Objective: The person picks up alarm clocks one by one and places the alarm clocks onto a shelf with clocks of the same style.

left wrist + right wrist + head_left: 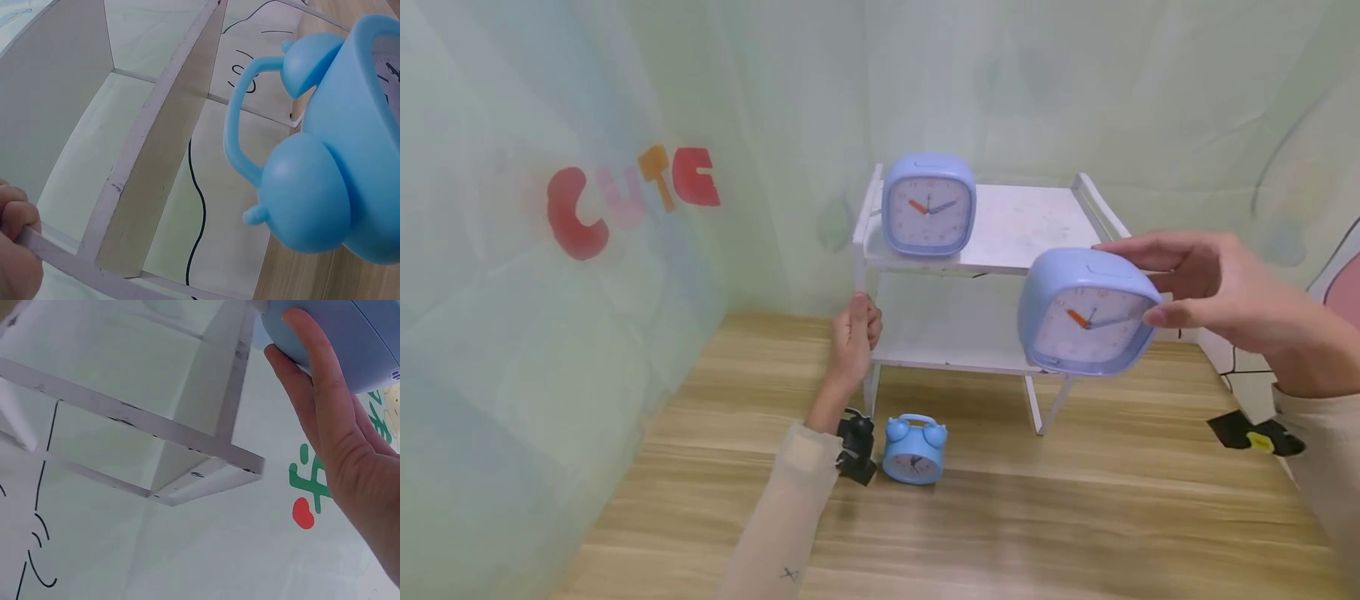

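Observation:
My right hand [1217,287] grips a periwinkle-blue square alarm clock [1093,312] by its right side, thumb at the edge of the face. The clock is held tilted, in front of the right part of a white two-tier shelf [1022,225]. In the right wrist view, fingers [325,381] lie along the clock's blue casing [350,347]. A matching square clock [928,204] stands upright on the left of the top tier. With curled fingers my left hand [855,329] holds the shelf's left front post [56,253], below the top tier.
A small light-blue twin-bell alarm clock [914,450] stands on the wood-grain surface [1000,533], close by the left wrist and in front of the shelf's left leg. Behind the shelf hangs a pale green backdrop [790,167]; red and orange letters [696,177] mark its left side.

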A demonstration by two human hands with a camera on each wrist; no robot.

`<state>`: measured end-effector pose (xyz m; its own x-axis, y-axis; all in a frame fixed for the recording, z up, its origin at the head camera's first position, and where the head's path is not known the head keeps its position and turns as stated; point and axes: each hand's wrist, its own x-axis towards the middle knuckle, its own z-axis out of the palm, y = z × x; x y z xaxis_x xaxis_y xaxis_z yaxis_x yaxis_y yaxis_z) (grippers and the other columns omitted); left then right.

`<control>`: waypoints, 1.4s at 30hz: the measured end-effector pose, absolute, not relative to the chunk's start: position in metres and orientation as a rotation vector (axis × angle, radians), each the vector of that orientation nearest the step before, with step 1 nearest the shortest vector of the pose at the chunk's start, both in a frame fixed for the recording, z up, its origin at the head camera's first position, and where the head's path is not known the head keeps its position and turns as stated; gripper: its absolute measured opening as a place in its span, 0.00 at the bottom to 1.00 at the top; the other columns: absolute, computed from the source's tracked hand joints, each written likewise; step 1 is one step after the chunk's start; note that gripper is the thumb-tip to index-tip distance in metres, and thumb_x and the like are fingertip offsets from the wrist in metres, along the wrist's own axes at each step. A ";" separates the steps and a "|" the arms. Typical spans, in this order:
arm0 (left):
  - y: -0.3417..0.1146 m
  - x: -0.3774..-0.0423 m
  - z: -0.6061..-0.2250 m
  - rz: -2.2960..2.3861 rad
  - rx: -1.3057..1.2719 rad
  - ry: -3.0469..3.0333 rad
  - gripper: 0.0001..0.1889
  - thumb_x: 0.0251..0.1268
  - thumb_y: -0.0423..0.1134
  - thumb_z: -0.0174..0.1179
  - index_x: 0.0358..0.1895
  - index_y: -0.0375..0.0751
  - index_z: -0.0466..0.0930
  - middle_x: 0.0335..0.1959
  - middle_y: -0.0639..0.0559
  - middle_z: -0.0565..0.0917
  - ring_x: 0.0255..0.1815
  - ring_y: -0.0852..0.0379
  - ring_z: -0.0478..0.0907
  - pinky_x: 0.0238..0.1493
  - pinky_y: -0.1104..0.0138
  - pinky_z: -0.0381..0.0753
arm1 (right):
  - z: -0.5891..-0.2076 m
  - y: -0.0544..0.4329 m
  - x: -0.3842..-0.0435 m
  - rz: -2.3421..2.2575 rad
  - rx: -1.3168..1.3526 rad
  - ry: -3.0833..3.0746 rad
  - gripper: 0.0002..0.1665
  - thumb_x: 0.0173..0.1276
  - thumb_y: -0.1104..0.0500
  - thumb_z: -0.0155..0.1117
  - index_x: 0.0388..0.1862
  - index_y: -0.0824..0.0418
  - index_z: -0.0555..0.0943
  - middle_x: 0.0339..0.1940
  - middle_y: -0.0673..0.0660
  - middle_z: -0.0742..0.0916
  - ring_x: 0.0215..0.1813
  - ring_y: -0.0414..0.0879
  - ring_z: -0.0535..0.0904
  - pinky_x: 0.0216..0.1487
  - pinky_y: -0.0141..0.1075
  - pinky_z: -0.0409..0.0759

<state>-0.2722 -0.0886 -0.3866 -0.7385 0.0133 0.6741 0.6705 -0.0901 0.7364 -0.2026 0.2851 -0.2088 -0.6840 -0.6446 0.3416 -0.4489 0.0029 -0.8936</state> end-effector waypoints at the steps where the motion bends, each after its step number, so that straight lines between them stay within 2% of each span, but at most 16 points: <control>1: -0.089 -0.272 -0.386 -1.885 -0.738 -1.733 0.27 0.85 0.42 0.30 0.23 0.28 0.57 0.13 0.60 0.59 0.13 0.65 0.54 0.15 0.74 0.51 | -0.205 0.285 -0.205 -1.769 -1.159 2.094 0.40 0.51 0.86 0.52 0.66 0.71 0.73 0.59 0.62 0.83 0.51 0.50 0.84 0.43 0.39 0.85; 6: -0.090 -0.270 -0.385 -1.898 -0.719 -1.763 0.23 0.83 0.31 0.26 0.24 0.25 0.58 0.13 0.59 0.60 0.13 0.65 0.55 0.15 0.74 0.52 | -0.191 0.283 -0.220 -1.782 -1.186 2.060 0.40 0.50 0.88 0.49 0.66 0.74 0.72 0.58 0.65 0.83 0.50 0.52 0.84 0.44 0.38 0.84; 10: -0.091 -0.269 -0.386 -1.894 -0.726 -1.756 0.22 0.83 0.29 0.26 0.24 0.25 0.58 0.13 0.59 0.60 0.13 0.64 0.55 0.15 0.73 0.52 | -0.180 0.282 -0.231 -1.787 -1.186 2.025 0.40 0.50 0.88 0.46 0.66 0.74 0.72 0.57 0.67 0.83 0.49 0.53 0.83 0.45 0.39 0.84; 13: -0.091 -0.269 -0.386 -1.883 -0.727 -1.747 0.24 0.85 0.35 0.27 0.24 0.26 0.58 0.13 0.60 0.59 0.13 0.64 0.54 0.15 0.73 0.52 | -0.172 0.282 -0.240 -1.799 -1.182 1.998 0.40 0.51 0.88 0.44 0.66 0.75 0.72 0.56 0.67 0.84 0.48 0.53 0.83 0.44 0.40 0.84; 19: -0.090 -0.271 -0.387 -1.876 -0.743 -1.729 0.33 0.82 0.57 0.34 0.24 0.30 0.58 0.14 0.59 0.59 0.13 0.64 0.54 0.15 0.73 0.51 | -0.157 0.282 -0.258 -1.744 -1.171 1.958 0.38 0.56 0.88 0.44 0.66 0.72 0.73 0.57 0.63 0.84 0.48 0.51 0.85 0.46 0.38 0.84; 24: -0.089 -0.272 -0.388 -1.888 -0.740 -1.730 0.36 0.79 0.62 0.34 0.24 0.30 0.58 0.14 0.57 0.59 0.13 0.63 0.54 0.14 0.73 0.51 | -0.150 0.281 -0.266 -1.714 -1.063 2.058 0.36 0.59 0.86 0.49 0.65 0.68 0.75 0.55 0.62 0.85 0.47 0.50 0.85 0.44 0.39 0.84; 28: -0.088 -0.272 -0.389 -1.888 -0.759 -1.717 0.35 0.81 0.60 0.34 0.24 0.30 0.58 0.14 0.57 0.59 0.13 0.63 0.54 0.14 0.73 0.51 | -0.149 0.280 -0.270 -1.715 -1.004 2.091 0.34 0.61 0.86 0.50 0.65 0.68 0.75 0.55 0.63 0.85 0.47 0.51 0.85 0.44 0.41 0.84; 32: -0.086 -0.271 -0.389 -1.887 -0.769 -1.713 0.29 0.85 0.48 0.32 0.24 0.28 0.58 0.14 0.58 0.59 0.13 0.64 0.54 0.15 0.73 0.51 | -0.149 0.278 -0.274 -1.687 -0.969 2.154 0.34 0.61 0.84 0.52 0.65 0.67 0.76 0.54 0.63 0.85 0.47 0.51 0.85 0.44 0.42 0.84; 36: -0.087 -0.269 -0.390 -1.896 -0.758 -1.729 0.25 0.85 0.38 0.30 0.24 0.27 0.58 0.14 0.59 0.60 0.13 0.64 0.54 0.15 0.73 0.52 | -0.149 0.275 -0.278 -1.589 -0.934 2.295 0.33 0.61 0.82 0.54 0.65 0.64 0.76 0.54 0.61 0.85 0.47 0.51 0.85 0.44 0.41 0.85; 38: -0.089 -0.269 -0.390 -1.900 -0.752 -1.730 0.25 0.84 0.38 0.30 0.24 0.27 0.58 0.13 0.59 0.60 0.13 0.64 0.54 0.15 0.73 0.52 | -0.150 0.272 -0.280 -1.561 -0.915 2.335 0.33 0.62 0.81 0.54 0.65 0.63 0.77 0.55 0.60 0.85 0.47 0.50 0.85 0.45 0.42 0.84; 42: -0.092 -0.270 -0.391 -1.889 -0.751 -1.724 0.29 0.85 0.46 0.32 0.24 0.28 0.57 0.13 0.60 0.59 0.13 0.65 0.54 0.15 0.74 0.52 | -0.152 0.269 -0.286 -1.563 -0.888 2.333 0.33 0.61 0.81 0.52 0.65 0.62 0.77 0.55 0.60 0.85 0.47 0.50 0.85 0.45 0.42 0.84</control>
<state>-0.2701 -0.0919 -0.3914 -0.7386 0.0188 0.6738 0.6693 -0.0985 0.7364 -0.2857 0.2692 -0.1521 -0.8006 -0.5766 0.1629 -0.3698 0.2617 -0.8915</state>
